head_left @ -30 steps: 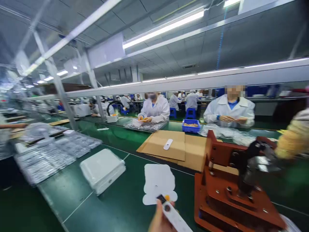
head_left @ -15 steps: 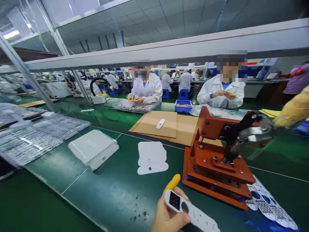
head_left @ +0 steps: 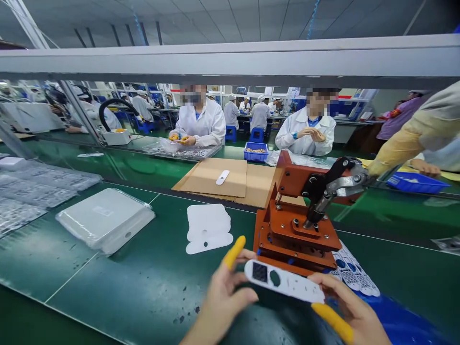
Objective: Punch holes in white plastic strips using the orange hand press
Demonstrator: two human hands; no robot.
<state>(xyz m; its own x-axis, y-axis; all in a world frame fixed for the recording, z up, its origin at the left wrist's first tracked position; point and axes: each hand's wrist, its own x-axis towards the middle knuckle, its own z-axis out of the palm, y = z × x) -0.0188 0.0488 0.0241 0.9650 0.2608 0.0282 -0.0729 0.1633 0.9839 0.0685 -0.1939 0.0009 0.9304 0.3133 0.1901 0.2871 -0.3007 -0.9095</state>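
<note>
While both hands held a white remote-control faceplate (head_left: 283, 283) at 6 o'clock of the red lever press (head_left: 298, 225), the step in hand appeared to be handling it beside the fixture. The left hand (head_left: 219, 302) pinched its windowed end between thumb and yellow-cotted forefinger; the right hand (head_left: 350, 314) pinched the opposite end. Aligning the plate squarely was judged the next requirement. At 12 o'clock, a blue bin (head_left: 256, 152) held small tan parts.

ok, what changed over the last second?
The right hand came into view and took the far end of the white strip, which the left hand alone held before. The red press, white sheets and wrapped stack lie unchanged.
</note>
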